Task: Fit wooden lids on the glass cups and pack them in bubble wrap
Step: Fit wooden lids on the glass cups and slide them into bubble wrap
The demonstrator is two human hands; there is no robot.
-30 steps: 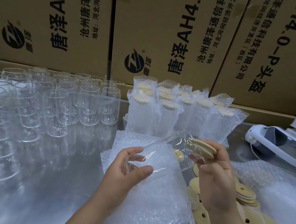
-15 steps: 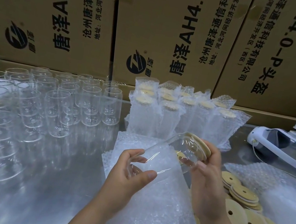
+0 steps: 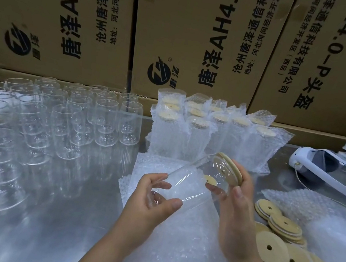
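Observation:
I hold one clear glass cup (image 3: pixel 191 183) on its side above a stack of bubble wrap bags (image 3: pixel 177 243). My left hand (image 3: pixel 152 199) grips the cup's base, thumb in front and fingers behind. A round wooden lid (image 3: pixel 230 168) sits on the cup's mouth, which points up and to the right. My right hand (image 3: pixel 236 210) curls round the lidded end, its thumb beside the lid's edge.
Several empty glass cups (image 3: pixel 68 119) stand in rows at the left on the metal table (image 3: pixel 46 224). Several wrapped, lidded cups (image 3: pixel 201 132) stand at the back. Loose wooden lids (image 3: pixel 280 250) lie at the right by more bubble wrap (image 3: pixel 313 208). Cardboard boxes (image 3: pixel 204 34) wall the back; a white device (image 3: pixel 328 169) lies far right.
The lid went from tilted at the cup's mouth to seated on it. My right hand slid down along the lidded end. The left hand kept its grip.

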